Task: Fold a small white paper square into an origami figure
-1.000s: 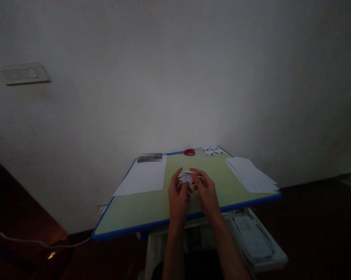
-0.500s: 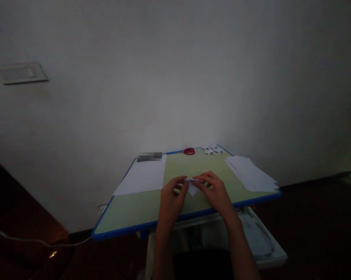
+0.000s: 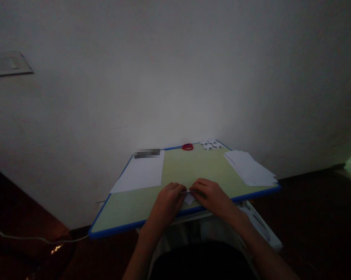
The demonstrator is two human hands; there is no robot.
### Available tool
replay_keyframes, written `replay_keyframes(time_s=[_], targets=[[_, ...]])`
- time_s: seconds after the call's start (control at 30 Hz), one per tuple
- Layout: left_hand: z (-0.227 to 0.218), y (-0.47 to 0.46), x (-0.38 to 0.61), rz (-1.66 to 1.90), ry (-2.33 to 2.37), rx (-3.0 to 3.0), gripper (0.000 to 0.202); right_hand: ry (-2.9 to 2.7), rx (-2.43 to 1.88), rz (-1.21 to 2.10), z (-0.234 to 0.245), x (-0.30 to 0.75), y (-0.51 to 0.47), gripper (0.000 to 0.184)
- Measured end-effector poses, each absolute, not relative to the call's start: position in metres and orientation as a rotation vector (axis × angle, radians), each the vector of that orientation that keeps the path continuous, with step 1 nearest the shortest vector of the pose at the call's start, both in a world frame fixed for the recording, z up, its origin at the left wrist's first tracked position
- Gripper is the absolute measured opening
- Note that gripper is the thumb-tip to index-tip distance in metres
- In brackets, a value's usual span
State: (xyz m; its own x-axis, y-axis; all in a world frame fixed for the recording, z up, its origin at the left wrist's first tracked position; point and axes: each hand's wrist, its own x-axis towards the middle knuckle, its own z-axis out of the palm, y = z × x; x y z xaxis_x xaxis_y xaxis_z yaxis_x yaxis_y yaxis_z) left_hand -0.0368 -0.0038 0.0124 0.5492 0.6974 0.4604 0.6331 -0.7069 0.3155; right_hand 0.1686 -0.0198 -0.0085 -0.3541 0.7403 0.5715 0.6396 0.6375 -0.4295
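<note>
Between my hands, by the front edge of the table, is a small folded piece of white paper (image 3: 189,199). My left hand (image 3: 170,200) pinches its left side, fingers closed. On the right side, my right hand (image 3: 208,196) grips it between thumb and fingers. The lower tip of the paper points down toward me, and its upper part is mostly covered by my fingers.
The pale green table (image 3: 125,212) has a blue rim. A large white sheet (image 3: 142,173) lies left, a blurred dark object (image 3: 147,153) on its far edge. Red-handled scissors (image 3: 187,147), several folded paper pieces (image 3: 212,145) and stacked paper (image 3: 249,169) lie beyond and right.
Both hands have come down and nearer to me with the folded paper, and my forearms are spread wider. The view has shifted slightly.
</note>
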Motion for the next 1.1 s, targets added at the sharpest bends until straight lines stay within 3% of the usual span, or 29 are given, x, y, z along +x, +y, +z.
replay_keyframes(time_s=[0.6,1.1], targets=[[0.018,-0.01,-0.045,0.703,1.028,2.754,0.026,-2.412,-1.123,-0.387,0.005,0.168,-0.034,0.016],[0.017,-0.01,-0.042,0.72,1.162,2.641,0.026,-2.467,-1.108,-0.337,0.006,0.171,-0.032,0.015]])
